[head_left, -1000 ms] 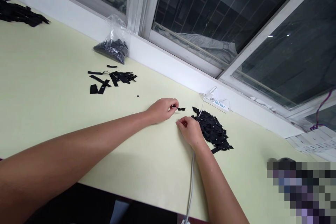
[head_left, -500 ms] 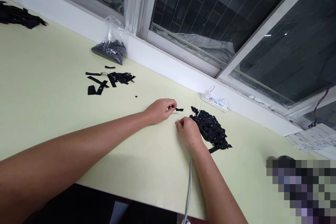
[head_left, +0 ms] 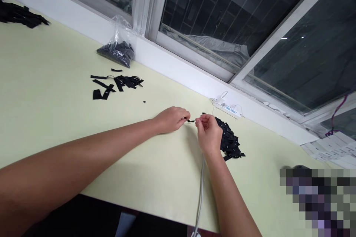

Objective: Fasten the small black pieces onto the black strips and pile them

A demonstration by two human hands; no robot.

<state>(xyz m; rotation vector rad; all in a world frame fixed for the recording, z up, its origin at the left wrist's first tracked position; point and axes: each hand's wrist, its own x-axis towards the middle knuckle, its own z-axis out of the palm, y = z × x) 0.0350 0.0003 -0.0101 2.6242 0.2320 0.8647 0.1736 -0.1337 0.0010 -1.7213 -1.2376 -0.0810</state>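
Observation:
My left hand [head_left: 171,118] is closed in a pinch on one end of a small black strip [head_left: 190,120], just above the pale yellow table [head_left: 55,111]. My right hand [head_left: 208,133] is raised beside it, fingers curled and pinching at the strip's other end. Right behind my right hand lies a heap of small black pieces [head_left: 229,142], partly hidden by the hand.
A scatter of black strips [head_left: 116,83] lies further left, with a clear bag of dark pieces [head_left: 118,50] by the window sill. More black pieces [head_left: 19,14] sit at the far left. A white cable [head_left: 200,192] runs under my right forearm to a power strip [head_left: 229,109].
My right hand has lifted off the table and moved up and right to meet the strip held by my left hand. The left hand has barely moved.

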